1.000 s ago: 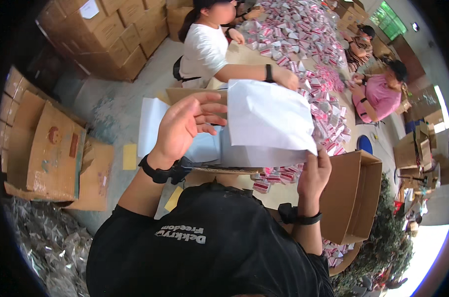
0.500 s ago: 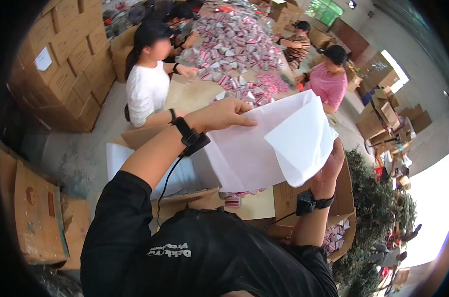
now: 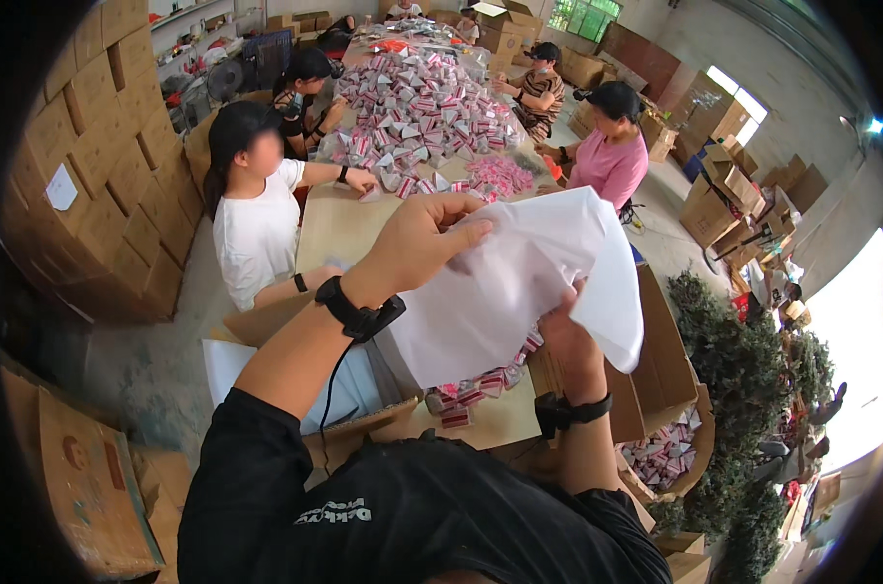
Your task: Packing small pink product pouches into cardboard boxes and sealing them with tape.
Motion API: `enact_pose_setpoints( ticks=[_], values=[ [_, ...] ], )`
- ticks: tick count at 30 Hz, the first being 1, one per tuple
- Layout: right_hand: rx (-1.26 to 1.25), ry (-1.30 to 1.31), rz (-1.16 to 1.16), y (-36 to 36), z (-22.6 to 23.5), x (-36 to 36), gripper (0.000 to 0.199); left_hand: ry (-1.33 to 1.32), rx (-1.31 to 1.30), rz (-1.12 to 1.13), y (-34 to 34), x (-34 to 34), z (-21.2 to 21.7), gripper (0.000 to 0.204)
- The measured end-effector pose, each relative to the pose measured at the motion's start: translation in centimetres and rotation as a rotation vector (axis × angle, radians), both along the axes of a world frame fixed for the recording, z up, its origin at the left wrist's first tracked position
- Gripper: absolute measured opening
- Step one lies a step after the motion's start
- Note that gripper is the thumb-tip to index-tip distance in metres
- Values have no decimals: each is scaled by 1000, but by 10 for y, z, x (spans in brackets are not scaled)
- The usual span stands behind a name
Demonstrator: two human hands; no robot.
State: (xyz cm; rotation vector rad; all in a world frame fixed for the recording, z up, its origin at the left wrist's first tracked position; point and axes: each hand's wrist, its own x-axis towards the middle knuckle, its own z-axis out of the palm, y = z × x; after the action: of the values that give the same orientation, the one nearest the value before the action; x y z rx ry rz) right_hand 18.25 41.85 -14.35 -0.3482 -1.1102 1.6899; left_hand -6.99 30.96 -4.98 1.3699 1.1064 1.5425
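Observation:
In front of my chest hangs a thin white translucent sheet, loosely folded over at its right side; I cannot tell whether it is a bag. My left hand pinches its upper left edge between thumb and fingers. On the other side, my right hand grips the sheet near the hanging fold, its fingertips partly covered. Beneath the sheet lie several small clear packets with pink and white pieces on the tabletop. Left of them stands an open carton lined with pale sheeting.
Ahead, a long table carries a large heap of similar packets, with people seated along both sides. An open carton of packets stands at my right, beside dark green artificial foliage. Stacked cartons rise at the left.
My right hand has moved left from the sheet's right edge to below its fold. The sheet has crumpled and its flap hangs lower. My view has tilted up, showing more of the table.

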Motion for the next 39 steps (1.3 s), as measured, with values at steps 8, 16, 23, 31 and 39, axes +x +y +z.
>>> enact_pose_setpoints(
  ticks=[8, 16, 23, 31, 39],
  values=[
    [60, -13, -47, -9, 43, 12, 45, 155, -22, 120, -23, -14, 28, 20],
    [-32, 129, 83, -39, 80, 21, 60, 319, 135, 344, -29, -24, 50, 22],
    [-59, -195, 161, -70, 63, 23, 29, 320, 247, 470, -24, -42, 54, 21],
    [-22, -573, 228, -69, -22, 22, 17, 356, 543, 598, -14, -56, 60, 26],
    [631, -659, -546, -60, 71, 29, 49, 610, 713, 381, -33, -17, 81, 26]
  ],
)
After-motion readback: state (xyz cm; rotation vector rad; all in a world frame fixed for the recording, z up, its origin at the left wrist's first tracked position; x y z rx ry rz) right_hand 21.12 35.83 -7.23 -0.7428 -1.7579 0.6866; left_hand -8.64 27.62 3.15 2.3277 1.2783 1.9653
